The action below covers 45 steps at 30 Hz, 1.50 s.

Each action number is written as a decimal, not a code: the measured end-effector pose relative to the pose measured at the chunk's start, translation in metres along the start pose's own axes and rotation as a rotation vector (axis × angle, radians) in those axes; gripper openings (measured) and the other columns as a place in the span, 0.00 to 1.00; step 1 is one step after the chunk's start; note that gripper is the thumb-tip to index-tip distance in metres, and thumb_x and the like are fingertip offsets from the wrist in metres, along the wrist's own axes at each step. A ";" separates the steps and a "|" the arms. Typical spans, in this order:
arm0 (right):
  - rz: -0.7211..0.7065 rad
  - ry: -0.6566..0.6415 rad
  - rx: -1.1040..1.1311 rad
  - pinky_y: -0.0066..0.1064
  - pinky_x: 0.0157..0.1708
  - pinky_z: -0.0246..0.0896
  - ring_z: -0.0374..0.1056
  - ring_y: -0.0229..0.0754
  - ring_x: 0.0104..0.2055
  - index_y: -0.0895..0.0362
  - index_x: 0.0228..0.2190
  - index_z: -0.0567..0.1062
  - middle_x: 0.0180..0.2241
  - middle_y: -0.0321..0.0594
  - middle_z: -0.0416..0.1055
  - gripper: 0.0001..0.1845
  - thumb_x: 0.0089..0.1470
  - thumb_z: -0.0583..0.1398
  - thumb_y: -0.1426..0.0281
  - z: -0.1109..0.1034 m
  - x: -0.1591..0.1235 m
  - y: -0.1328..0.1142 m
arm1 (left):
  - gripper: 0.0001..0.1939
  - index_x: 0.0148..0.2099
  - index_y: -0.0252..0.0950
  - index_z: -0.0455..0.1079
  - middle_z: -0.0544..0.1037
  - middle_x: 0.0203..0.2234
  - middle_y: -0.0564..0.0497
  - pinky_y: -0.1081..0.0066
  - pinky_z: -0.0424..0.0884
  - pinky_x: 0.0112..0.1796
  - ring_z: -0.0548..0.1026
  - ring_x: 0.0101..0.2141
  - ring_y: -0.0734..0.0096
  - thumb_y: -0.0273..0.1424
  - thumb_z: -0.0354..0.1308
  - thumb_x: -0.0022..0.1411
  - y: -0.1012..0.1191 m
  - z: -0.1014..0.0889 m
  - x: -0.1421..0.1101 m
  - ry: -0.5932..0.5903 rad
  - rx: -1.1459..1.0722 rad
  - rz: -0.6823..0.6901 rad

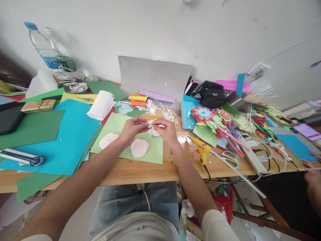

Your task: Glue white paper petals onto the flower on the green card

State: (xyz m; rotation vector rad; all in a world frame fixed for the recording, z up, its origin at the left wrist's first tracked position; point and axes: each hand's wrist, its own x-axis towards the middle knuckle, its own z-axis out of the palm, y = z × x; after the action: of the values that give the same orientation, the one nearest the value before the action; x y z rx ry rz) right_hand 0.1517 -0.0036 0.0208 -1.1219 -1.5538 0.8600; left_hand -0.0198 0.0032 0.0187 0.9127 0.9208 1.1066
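Observation:
Over a light green paper sheet point(155, 154), my left hand point(134, 129) and my right hand point(166, 132) come close together with fingertips pinched. Between them is a small, ragged piece of white tissue paper point(153, 132), partly hidden by the fingers. Two rounded white tissue pieces lie on the sheet: one point(139, 148) below the hands, the other point(108, 140) at the left, partly covered by my left forearm. Torn white scraps point(168, 115) are scattered just beyond my right hand. Behind my left hand lies a white tissue roll point(101, 104).
Right of my arm are a yellow glue gun point(202, 149), scissors point(230, 158), paper flowers point(202, 113) and a power strip point(253, 160). Blue paper point(72, 134) and a stapler point(22, 157) lie left. A grey cutting mat point(152, 77) leans on the wall. Another person's hand point(312, 170) shows far right.

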 end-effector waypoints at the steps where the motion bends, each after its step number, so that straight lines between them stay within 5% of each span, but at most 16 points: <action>1: -0.002 -0.010 0.003 0.30 0.35 0.69 0.72 0.41 0.37 0.53 0.28 0.80 0.34 0.38 0.77 0.06 0.49 0.61 0.69 0.000 0.000 0.000 | 0.18 0.37 0.32 0.72 0.80 0.30 0.47 0.58 0.74 0.47 0.79 0.34 0.65 0.33 0.71 0.46 0.000 0.000 0.000 -0.007 -0.007 0.001; 22: -0.185 -0.008 -0.175 0.30 0.35 0.67 0.71 0.40 0.35 0.53 0.28 0.80 0.32 0.39 0.76 0.11 0.50 0.57 0.75 -0.001 -0.002 0.001 | 0.24 0.45 0.33 0.73 0.79 0.37 0.46 0.61 0.73 0.44 0.78 0.35 0.66 0.36 0.71 0.46 -0.004 -0.001 -0.001 -0.014 0.145 0.140; 30: 0.162 -0.089 0.082 0.33 0.35 0.68 0.71 0.41 0.33 0.56 0.35 0.80 0.32 0.40 0.77 0.15 0.50 0.63 0.59 -0.008 0.003 -0.001 | 0.22 0.47 0.35 0.71 0.78 0.40 0.46 0.62 0.74 0.42 0.79 0.34 0.64 0.36 0.67 0.50 -0.006 -0.001 -0.002 -0.008 0.327 0.208; 36: 0.179 -0.170 0.029 0.31 0.33 0.66 0.70 0.40 0.31 0.55 0.30 0.81 0.30 0.39 0.78 0.12 0.47 0.65 0.59 -0.006 0.002 0.006 | 0.21 0.47 0.36 0.70 0.76 0.40 0.48 0.63 0.74 0.40 0.78 0.33 0.67 0.36 0.66 0.51 -0.008 -0.001 -0.002 -0.081 0.368 0.244; 45: 0.285 -0.005 0.210 0.31 0.31 0.67 0.70 0.39 0.28 0.56 0.27 0.79 0.25 0.37 0.75 0.13 0.43 0.67 0.59 0.007 -0.001 0.006 | 0.24 0.48 0.34 0.68 0.76 0.34 0.49 0.59 0.77 0.39 0.80 0.32 0.64 0.37 0.68 0.51 -0.009 0.002 -0.003 -0.079 0.156 0.133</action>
State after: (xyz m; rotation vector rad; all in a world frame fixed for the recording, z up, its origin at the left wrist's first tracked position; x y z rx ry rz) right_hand 0.1468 -0.0026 0.0136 -1.2023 -1.2902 1.1881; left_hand -0.0160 -0.0013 0.0112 1.1521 0.9010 1.1141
